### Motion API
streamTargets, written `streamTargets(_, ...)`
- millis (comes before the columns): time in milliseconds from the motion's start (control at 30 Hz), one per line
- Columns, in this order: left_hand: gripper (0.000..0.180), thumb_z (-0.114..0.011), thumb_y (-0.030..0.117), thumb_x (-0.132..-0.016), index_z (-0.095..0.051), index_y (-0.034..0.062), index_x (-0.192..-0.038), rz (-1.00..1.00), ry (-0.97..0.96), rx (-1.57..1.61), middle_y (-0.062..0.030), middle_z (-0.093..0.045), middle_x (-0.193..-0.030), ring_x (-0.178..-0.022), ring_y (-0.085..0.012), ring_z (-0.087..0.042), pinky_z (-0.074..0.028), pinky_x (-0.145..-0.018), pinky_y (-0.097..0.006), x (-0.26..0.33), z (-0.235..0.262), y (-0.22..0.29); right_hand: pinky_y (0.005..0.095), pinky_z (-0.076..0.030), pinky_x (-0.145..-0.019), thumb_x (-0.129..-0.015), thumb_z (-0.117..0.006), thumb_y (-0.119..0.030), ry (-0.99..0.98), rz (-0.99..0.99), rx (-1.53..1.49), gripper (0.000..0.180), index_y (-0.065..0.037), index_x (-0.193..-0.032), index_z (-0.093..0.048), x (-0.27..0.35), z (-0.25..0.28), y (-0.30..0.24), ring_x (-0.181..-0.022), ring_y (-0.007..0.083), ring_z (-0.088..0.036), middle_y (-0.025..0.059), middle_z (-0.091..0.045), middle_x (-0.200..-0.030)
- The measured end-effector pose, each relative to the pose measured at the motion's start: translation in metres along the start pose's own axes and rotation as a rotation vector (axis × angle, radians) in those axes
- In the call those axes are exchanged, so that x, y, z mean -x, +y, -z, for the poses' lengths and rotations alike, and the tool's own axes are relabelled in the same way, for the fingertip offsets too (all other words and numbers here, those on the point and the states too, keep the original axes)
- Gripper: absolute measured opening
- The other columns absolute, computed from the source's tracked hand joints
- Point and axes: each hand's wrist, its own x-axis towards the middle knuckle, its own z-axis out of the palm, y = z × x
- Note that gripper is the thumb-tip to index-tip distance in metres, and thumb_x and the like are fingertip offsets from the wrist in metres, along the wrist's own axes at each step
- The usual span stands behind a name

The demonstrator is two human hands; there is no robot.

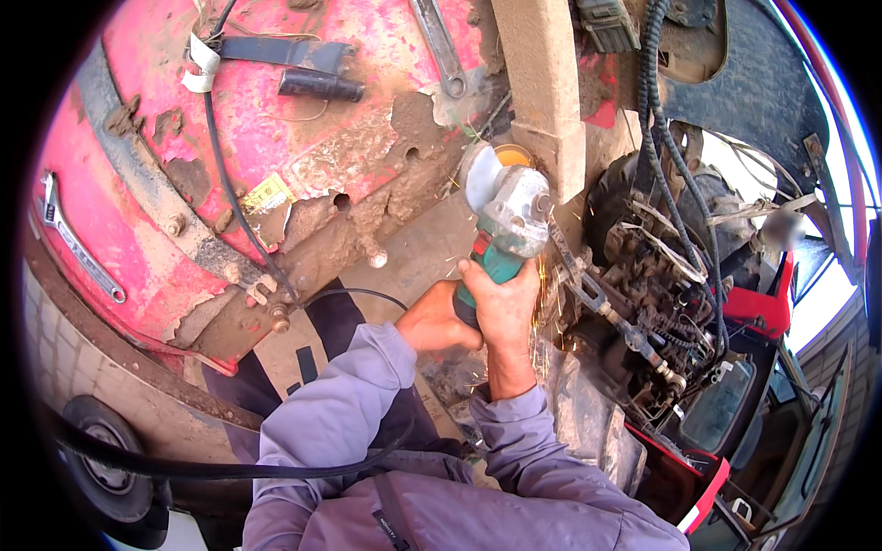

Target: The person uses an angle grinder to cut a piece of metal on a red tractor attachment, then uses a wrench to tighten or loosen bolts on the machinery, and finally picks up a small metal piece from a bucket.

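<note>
A green angle grinder (504, 241) with a grey metal head is held in both my hands, near the middle of the view. My right hand (508, 308) wraps round its body, thumb on top. My left hand (435, 318) closes round the rear end, just below. The grinder's pale disc (480, 177) is at the lower end of a dirty, tan metal beam (544, 101), beside a muddy red machine panel (303, 138); exact contact is hard to make out. Orange sparks fly down past my right hand. A black cord runs left from the grinder.
On the red panel lie a large wrench (439, 50), an adjustable wrench (78, 243), a black cylindrical piece (322, 85) and a dark strap (289, 52). Hoses (675, 184) and greasy linkages crowd the right. A thick black hose (220, 469) crosses low, in front of me. A wheel (108, 459) is lower left.
</note>
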Motion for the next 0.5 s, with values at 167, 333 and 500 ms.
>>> streamTargets(167,0.034,-0.070,0.008,-0.058,-0.061,-0.0025,-0.088,-0.066,0.040,-0.048,-0.0074,-0.065,-0.074,-0.067,-0.0155,-0.062,-0.050,-0.060,-0.031,0.000,-0.004,-0.016,0.0312,-0.050,-0.075,-0.070,-0.078,-0.006,0.001,-0.106,-0.089,0.045,0.004,-0.108,-0.056,0.007,0.002,-0.003,-0.083,0.0155,-0.059,0.0092,-0.064,-0.095)
streamTargets(333,0.032,-0.072,0.011,-0.056,-0.061,-0.0007,-0.083,-0.059,0.110,-0.072,-0.0089,-0.065,-0.073,-0.068,-0.0173,-0.062,-0.050,-0.063,-0.034,0.003,-0.004,-0.021,0.0296,-0.050,-0.072,-0.071,-0.078,-0.006,-0.007,-0.113,-0.095,0.043,0.004,-0.107,-0.058,0.007,0.000,0.003,-0.081,0.0140,-0.059,0.0076,-0.064,-0.093)
streamTargets(500,0.032,-0.073,0.013,-0.056,-0.061,-0.0007,-0.083,-0.095,0.127,-0.103,-0.0100,-0.065,-0.071,-0.068,-0.0181,-0.063,-0.050,-0.062,-0.035,-0.001,-0.001,-0.027,0.0296,-0.050,-0.072,-0.070,-0.078,-0.006,-0.030,-0.126,-0.132,0.042,0.004,-0.106,-0.058,0.006,-0.002,0.000,-0.080,0.0139,-0.059,0.0071,-0.064,-0.093)
